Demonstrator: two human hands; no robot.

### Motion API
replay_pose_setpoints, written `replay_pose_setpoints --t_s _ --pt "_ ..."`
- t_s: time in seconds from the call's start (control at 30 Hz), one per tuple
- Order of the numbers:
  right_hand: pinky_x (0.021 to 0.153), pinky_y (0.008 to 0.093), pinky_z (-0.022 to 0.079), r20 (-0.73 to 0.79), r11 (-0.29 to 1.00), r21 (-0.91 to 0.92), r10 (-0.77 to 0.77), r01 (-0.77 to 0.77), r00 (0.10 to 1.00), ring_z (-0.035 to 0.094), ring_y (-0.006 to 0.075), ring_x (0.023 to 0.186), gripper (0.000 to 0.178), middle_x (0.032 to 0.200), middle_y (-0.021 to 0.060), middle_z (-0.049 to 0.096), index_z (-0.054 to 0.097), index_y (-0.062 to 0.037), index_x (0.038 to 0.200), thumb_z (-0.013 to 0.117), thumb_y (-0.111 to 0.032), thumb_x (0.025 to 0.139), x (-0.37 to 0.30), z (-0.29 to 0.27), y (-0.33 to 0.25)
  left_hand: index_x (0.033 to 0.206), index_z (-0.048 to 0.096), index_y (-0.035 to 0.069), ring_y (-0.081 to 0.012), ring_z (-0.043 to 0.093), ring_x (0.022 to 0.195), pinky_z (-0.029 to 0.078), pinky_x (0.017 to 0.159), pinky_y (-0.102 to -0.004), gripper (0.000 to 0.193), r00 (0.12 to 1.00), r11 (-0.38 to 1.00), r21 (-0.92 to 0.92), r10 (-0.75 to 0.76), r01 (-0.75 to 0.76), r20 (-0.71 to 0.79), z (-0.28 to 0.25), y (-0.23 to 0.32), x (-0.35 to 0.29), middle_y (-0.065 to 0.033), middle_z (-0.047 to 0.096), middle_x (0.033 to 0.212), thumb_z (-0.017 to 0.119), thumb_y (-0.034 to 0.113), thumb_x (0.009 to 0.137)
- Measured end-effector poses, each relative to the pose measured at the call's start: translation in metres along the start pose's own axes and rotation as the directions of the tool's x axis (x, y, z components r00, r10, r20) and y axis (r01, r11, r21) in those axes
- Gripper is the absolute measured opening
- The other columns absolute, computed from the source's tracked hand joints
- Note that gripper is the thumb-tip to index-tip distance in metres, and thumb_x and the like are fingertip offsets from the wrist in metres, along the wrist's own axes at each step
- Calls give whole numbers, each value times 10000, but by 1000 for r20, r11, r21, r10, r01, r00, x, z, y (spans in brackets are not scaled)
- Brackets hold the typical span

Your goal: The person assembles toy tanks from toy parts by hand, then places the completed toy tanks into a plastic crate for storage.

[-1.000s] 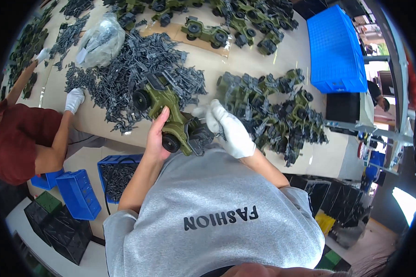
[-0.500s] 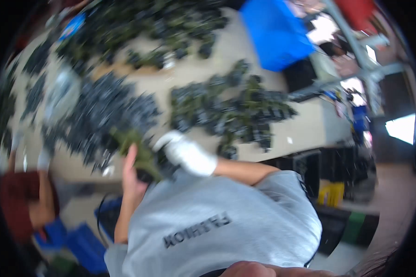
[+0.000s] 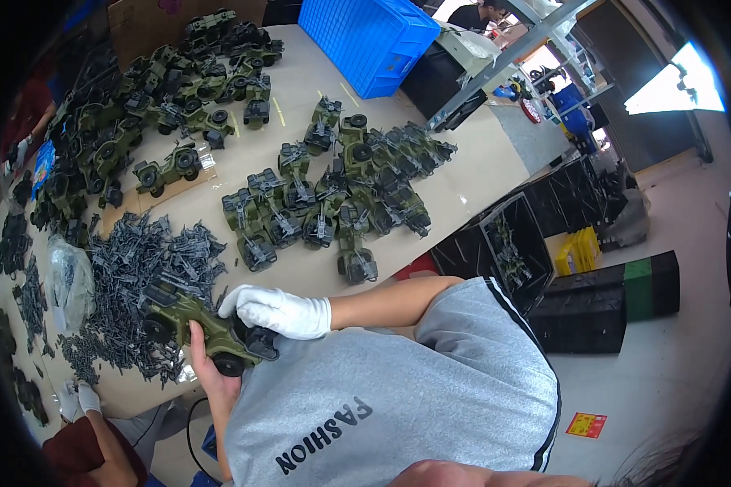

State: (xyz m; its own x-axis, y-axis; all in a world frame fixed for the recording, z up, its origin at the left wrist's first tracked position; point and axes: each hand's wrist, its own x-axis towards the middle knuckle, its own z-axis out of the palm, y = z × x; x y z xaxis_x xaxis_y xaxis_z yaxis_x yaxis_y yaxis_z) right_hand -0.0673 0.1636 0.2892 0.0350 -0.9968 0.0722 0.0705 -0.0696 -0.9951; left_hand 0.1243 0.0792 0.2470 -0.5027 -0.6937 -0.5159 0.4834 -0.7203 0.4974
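Observation:
A green toy military jeep (image 3: 199, 325) with black wheels is tilted close to my shirt. My bare left hand (image 3: 209, 365) is closed around its side, the thumb lying along the body. My right hand (image 3: 274, 312), in a white glove, rests with curled fingers on the jeep's dark end. Whether those fingers pinch a small part is hidden. Just beyond the jeep lies a heap of small dark grey plastic parts (image 3: 158, 252), some shaped like guns. Right of the heap, several finished-looking green jeeps (image 3: 300, 195) with grey tops stand packed together on the table (image 3: 430, 235).
More jeeps (image 3: 170, 89) crowd the far left. A clear plastic bag (image 3: 69, 276) lies beside the parts. Far off stands a blue crate (image 3: 374, 45). At the lower left a co-worker's gloved hands (image 3: 80, 399) are over the table. Black boxes (image 3: 577, 312) sit at the right.
The view has turned and steadied from a blur. The jeep stays in my left hand, and my gloved right hand remains against it.

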Motion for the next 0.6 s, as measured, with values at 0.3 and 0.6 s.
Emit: replay_pose_setpoints --t_s 0.3,0.6 --pt "1248 331 160 -10 901 42 432 -432 902 213 203 1526 668 1666 103 226 201 -31 1602 265 -472 1105 18 -13 -19 1381 477 86 -208 637 1103 533 941 -374 408 979 978 60 194 -198 60 29 1 -14 -73 618 1249 619 123 1000" --pt "1245 361 184 -81 837 230 525 -497 847 256 232 1513 697 1636 128 284 207 -10 1593 298 -491 1097 -1 3 2 1343 499 33 -154 603 1087 500 942 -316 408 967 950 186 234 -249 103 21 0 -28 -71 604 1244 663 122 980"
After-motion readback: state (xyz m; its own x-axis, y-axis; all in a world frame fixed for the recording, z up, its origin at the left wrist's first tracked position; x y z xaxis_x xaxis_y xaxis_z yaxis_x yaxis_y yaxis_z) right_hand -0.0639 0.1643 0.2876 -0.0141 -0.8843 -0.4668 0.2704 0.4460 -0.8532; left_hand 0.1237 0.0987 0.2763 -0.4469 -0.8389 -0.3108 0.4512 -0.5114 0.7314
